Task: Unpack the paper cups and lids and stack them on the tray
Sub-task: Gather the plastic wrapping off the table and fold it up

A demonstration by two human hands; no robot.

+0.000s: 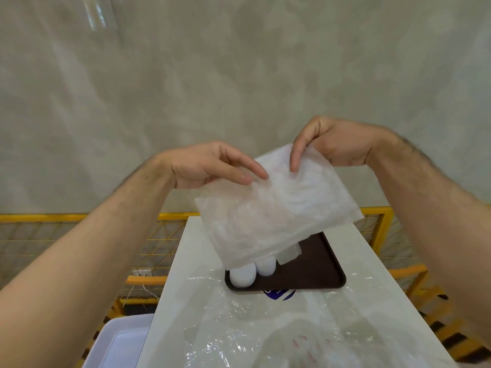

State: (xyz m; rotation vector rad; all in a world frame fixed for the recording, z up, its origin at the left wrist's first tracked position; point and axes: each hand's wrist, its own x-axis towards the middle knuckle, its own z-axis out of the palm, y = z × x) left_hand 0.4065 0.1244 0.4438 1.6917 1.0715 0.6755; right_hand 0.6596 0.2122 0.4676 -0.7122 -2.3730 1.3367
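Head view: both hands (212, 166) (337, 147) pinch a translucent bag (273, 205) above the tray (318, 272)

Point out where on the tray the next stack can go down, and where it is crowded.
The brown tray shows bare surface along its right side and near edge, right of the white stacks. The left near corner is crowded by those stacks. Clear plastic wrap covers the table nearer the person; a bare strip runs left of the tray.
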